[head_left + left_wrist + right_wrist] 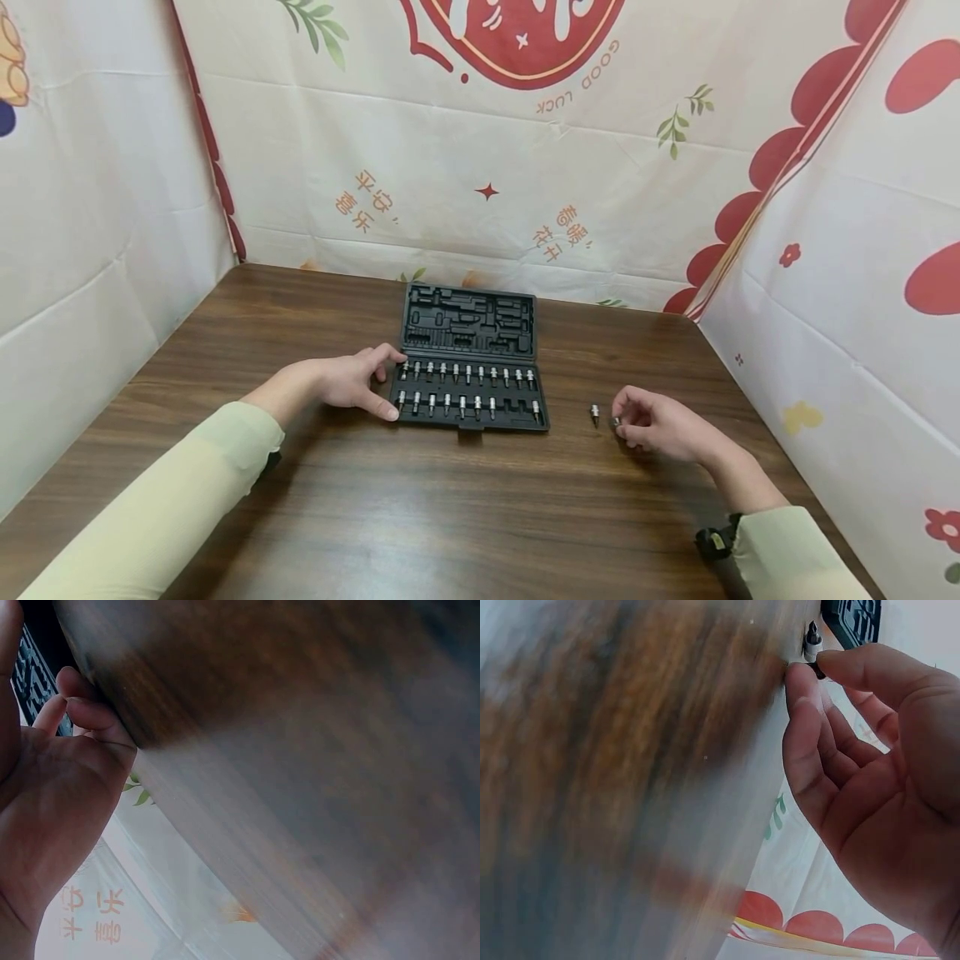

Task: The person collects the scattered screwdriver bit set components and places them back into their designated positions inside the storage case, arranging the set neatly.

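Observation:
A black bit-socket case (471, 425) lies unfolded on the table, two rows of silver bit sockets (462, 406) in its base. Along the front row, slots toward the right are vacant, with one bit socket (536, 411) at the end. My left hand (348, 379) rests at the case's left side, thumb near the front corner and fingertips by the hinge. My right hand (660, 423) pinches a small bit socket (617, 422) between thumb and forefinger, mostly hidden by the fingertips. Just left of it a loose bit socket (595, 414) is on the table.
The case's lid (470, 320) leans back behind the base, showing moulded recesses. Brown wood-grain tabletop (360, 517) surrounds the case. Printed cloth (450, 133) hangs along the back and both sides of the table.

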The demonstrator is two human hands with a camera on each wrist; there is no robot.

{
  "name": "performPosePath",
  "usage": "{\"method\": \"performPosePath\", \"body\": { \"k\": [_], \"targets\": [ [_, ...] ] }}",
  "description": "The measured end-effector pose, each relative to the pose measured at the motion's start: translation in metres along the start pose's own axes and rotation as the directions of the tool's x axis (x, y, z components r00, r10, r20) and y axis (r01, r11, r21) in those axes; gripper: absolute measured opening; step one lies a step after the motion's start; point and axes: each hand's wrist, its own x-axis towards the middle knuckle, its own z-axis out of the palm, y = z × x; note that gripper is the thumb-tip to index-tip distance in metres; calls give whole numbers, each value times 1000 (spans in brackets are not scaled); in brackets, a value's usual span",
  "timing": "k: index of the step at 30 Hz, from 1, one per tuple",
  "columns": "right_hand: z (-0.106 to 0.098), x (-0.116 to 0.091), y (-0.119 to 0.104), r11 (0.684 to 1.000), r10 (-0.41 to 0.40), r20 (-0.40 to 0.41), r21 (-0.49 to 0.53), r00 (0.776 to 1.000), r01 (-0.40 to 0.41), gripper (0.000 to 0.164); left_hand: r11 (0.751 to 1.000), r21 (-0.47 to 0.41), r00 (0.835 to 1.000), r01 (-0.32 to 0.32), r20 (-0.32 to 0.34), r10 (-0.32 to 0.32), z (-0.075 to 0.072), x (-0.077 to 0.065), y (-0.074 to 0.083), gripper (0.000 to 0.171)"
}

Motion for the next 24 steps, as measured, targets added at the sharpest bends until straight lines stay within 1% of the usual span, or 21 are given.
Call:
{"method": "performPosePath", "body": {
  "k": [3,7,11,16,18,24],
  "targets": [
    [-2,0,1,1000,-1,-15,1,1000,1,17,1000,3,1000,-4,1,4,0,-1,1,102],
    [-3,0,0,999,-13,-47,29,999,15,18,1000,-2,1000,-5,0,5,0,0,0,101],
    [-4,2,0,993,-10,-76,116,997,19,24,1000,0,1000,-8,-6,8,0,0,0,100],
    [-4,2,-3,966,-34,-110,253,993,61,29,1000,8,1000,-16,-11,17,1,0,1,99],
    [-4,2,-5,957,-35,-124,282,992,69,30,1000,6,1000,-15,-10,15,1,0,1,99],
    [-3,4,-9,946,-41,-150,313,988,87,32,1000,8,1000,-15,-7,16,0,0,1,100]
  ]
}}
